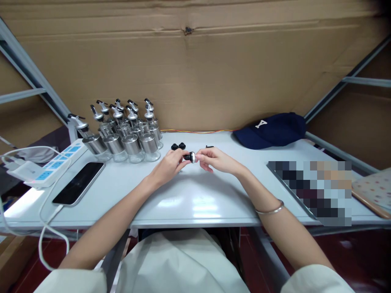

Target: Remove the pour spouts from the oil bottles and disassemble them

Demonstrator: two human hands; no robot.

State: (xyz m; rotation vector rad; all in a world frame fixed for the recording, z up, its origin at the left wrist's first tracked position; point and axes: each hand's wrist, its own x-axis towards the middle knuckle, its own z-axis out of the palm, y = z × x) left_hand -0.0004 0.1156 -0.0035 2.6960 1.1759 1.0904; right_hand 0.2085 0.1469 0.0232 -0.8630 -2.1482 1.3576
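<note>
Pourer cap — pinched between left hand and right hand fingertips — above table.

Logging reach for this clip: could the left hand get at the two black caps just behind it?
Probably yes. The black caps lie on the table just beyond the left hand, with nothing between. But that hand and the right hand are both pinching a small part.

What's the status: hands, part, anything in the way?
Left hand and right hand both pinching one small black-and-silver cap over the table. Two loose black pieces just behind, untouched. Bottle cluster far left, clear of hands.
</note>
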